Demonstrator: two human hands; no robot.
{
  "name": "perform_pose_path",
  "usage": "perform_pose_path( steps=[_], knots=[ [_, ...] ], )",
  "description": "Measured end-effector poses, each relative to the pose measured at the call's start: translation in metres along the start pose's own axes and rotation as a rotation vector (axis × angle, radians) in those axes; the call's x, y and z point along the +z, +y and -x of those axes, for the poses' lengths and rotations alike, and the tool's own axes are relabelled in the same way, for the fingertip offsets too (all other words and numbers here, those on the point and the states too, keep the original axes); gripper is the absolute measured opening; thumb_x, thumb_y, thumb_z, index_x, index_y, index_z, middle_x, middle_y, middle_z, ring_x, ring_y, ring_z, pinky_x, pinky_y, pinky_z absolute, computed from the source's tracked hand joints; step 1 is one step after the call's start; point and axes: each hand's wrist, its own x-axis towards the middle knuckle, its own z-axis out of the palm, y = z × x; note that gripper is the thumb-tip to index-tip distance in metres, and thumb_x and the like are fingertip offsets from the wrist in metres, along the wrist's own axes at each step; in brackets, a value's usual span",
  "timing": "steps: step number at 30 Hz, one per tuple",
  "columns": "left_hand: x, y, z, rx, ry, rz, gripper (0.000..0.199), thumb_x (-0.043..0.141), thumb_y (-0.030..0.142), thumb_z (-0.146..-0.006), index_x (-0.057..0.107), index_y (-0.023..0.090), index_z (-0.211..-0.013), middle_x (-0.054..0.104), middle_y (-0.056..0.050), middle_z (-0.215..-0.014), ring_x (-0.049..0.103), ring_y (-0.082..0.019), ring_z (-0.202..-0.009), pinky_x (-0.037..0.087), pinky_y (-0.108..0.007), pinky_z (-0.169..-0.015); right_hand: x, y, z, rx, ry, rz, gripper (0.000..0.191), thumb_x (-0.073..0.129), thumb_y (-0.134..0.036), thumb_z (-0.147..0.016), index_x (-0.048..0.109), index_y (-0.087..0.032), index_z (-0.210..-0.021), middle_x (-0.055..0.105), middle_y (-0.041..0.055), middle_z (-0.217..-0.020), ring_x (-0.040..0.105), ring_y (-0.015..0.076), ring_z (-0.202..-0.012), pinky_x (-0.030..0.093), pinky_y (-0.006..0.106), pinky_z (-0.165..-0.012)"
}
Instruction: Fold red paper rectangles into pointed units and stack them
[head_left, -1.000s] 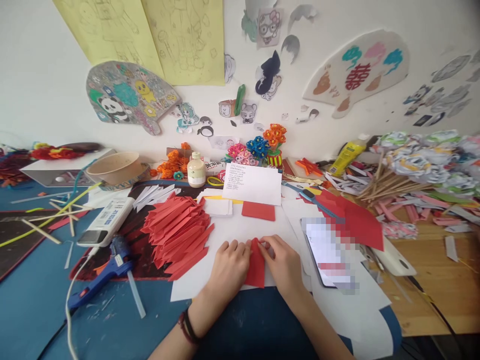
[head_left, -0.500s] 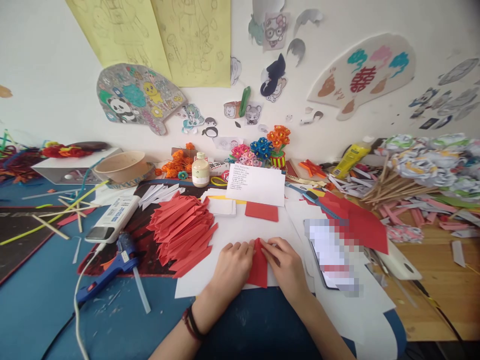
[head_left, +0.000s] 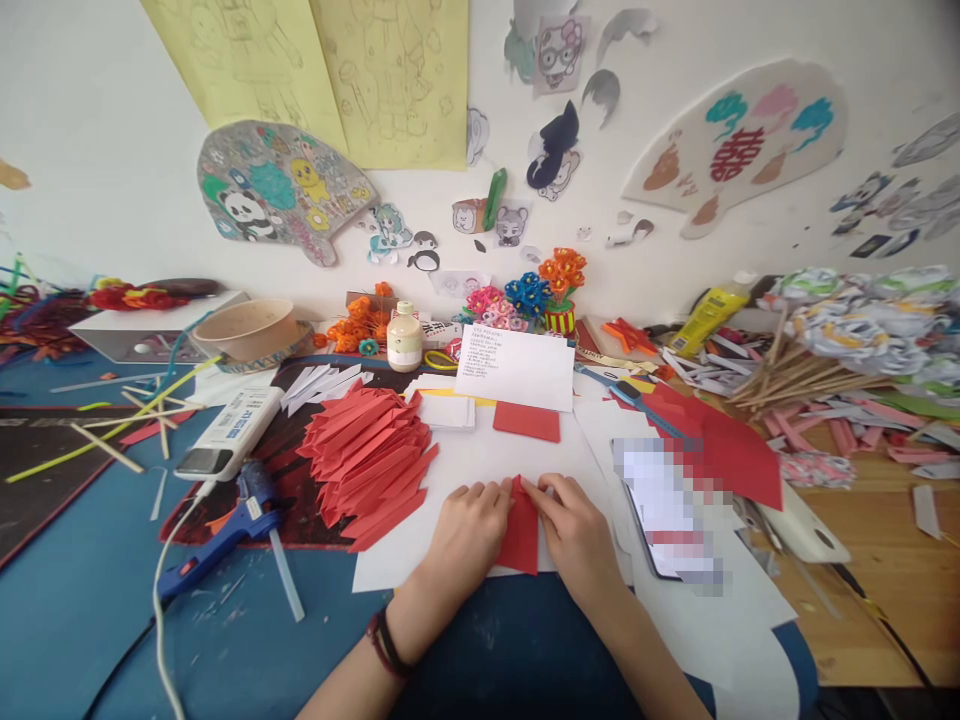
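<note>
A red paper piece (head_left: 523, 540) lies on white sheets between my hands, its top end coming to a point. My left hand (head_left: 471, 525) grips its upper left edge with curled fingers. At the upper right edge, the thumb and fingers of my right hand (head_left: 570, 520) pinch the paper near that point. Left of my hands is a heap of folded red paper strips (head_left: 367, 455). A flat red paper rectangle (head_left: 526, 421) lies beyond my hands, beside a small white paper stack (head_left: 446, 412).
A blue glue gun (head_left: 225, 540) and a white power bank (head_left: 229, 435) with cables are at left. At right lie a phone (head_left: 667, 515) and red sheets (head_left: 739, 455). A bottle (head_left: 405, 340) and a handwritten card (head_left: 515, 368) stand behind.
The view has shifted slightly, so the things appear a little further right. Both hands keep nearly the same hold on the red paper.
</note>
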Motion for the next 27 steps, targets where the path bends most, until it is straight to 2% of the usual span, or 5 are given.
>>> perform_pose_path(
  steps=[14,22,27],
  knots=[
    [-0.003,0.0,0.0,-0.006,-0.023,-0.014,0.04,0.045,0.01,-0.092,0.045,0.01,-0.132,0.061,-0.006,-0.085,0.06,-0.02,-0.075,0.047,-0.032,-0.062,0.001,-0.001,0.001,-0.054,-0.044,0.139,0.043,0.036,0.0,-0.091,0.061,-0.014,-0.123,0.061,0.0099,-0.098,0.056,0.0208,-0.084,0.053,0.033,-0.069],
    [-0.013,0.006,-0.008,-0.059,-0.122,-0.005,0.047,0.044,0.009,-0.09,0.041,0.014,-0.137,0.062,-0.007,-0.093,0.061,-0.021,-0.078,0.046,-0.033,-0.063,-0.003,-0.006,0.002,-0.031,-0.098,0.202,0.047,0.036,0.003,-0.087,0.06,-0.015,-0.123,0.059,0.0102,-0.1,0.054,0.0223,-0.085,0.051,0.035,-0.069],
    [-0.017,0.011,-0.011,-0.07,-0.161,-0.026,0.047,0.04,0.008,-0.091,0.04,0.01,-0.137,0.062,-0.009,-0.092,0.061,-0.022,-0.078,0.044,-0.034,-0.064,-0.012,-0.008,0.014,0.038,-0.157,0.281,0.061,0.036,0.006,-0.082,0.055,-0.024,-0.131,0.058,0.0087,-0.1,0.052,0.0241,-0.085,0.049,0.037,-0.069]
  ],
)
